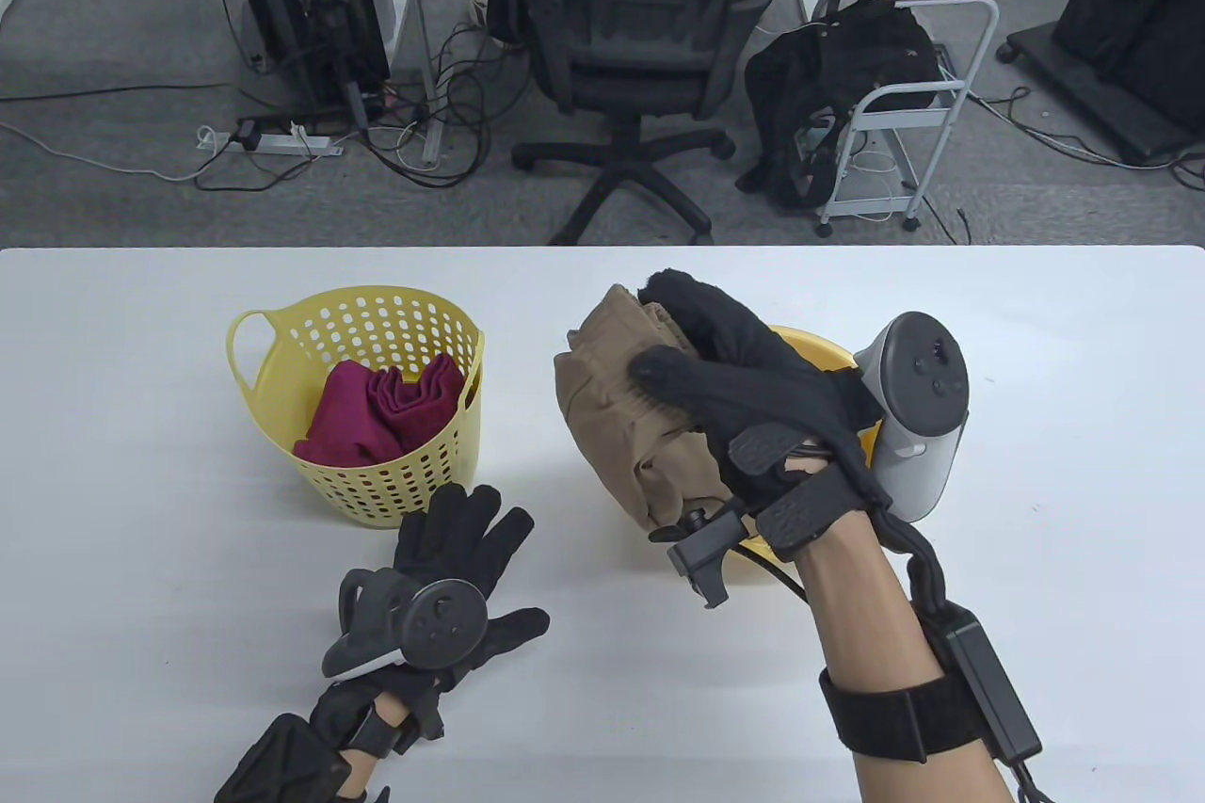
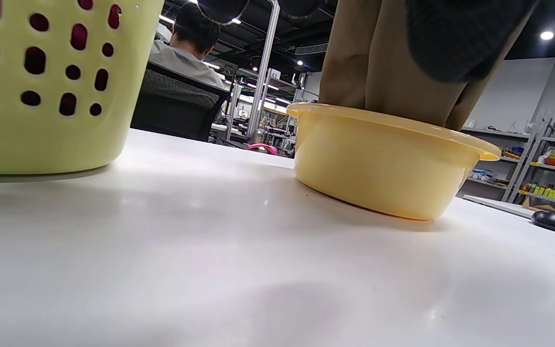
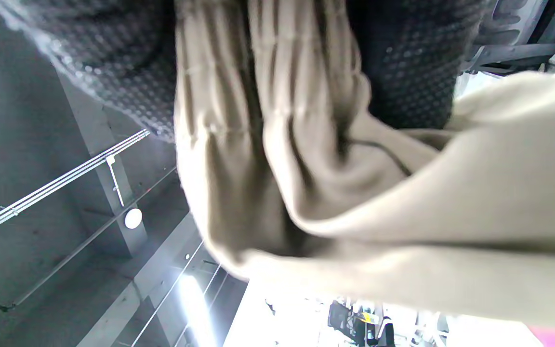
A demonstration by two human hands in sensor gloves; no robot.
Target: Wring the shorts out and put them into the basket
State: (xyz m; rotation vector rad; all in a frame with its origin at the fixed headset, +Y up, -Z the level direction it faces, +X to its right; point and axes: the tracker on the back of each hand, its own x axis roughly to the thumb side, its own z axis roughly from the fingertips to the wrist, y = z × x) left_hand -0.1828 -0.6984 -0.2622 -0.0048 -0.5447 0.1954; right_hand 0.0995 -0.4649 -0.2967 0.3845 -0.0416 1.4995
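Note:
My right hand (image 1: 697,351) grips a bunched pair of tan shorts (image 1: 621,426), held up over a yellow basin (image 1: 828,356) that it mostly hides. In the left wrist view the tan shorts (image 2: 388,82) hang down into the basin (image 2: 383,168). The right wrist view is filled by the shorts (image 3: 306,183) and my gloved fingers (image 3: 403,62) curled round them. A yellow perforated basket (image 1: 377,483) stands at the left with a maroon cloth (image 1: 377,408) inside. My left hand (image 1: 461,549) lies flat on the table in front of the basket, fingers spread, holding nothing.
The white table (image 1: 141,511) ends at its far edge just behind the basket and basin. Beyond it stand an office chair (image 1: 640,40), a wheeled cart (image 1: 904,97) and floor cables. A person sits in the background of the left wrist view.

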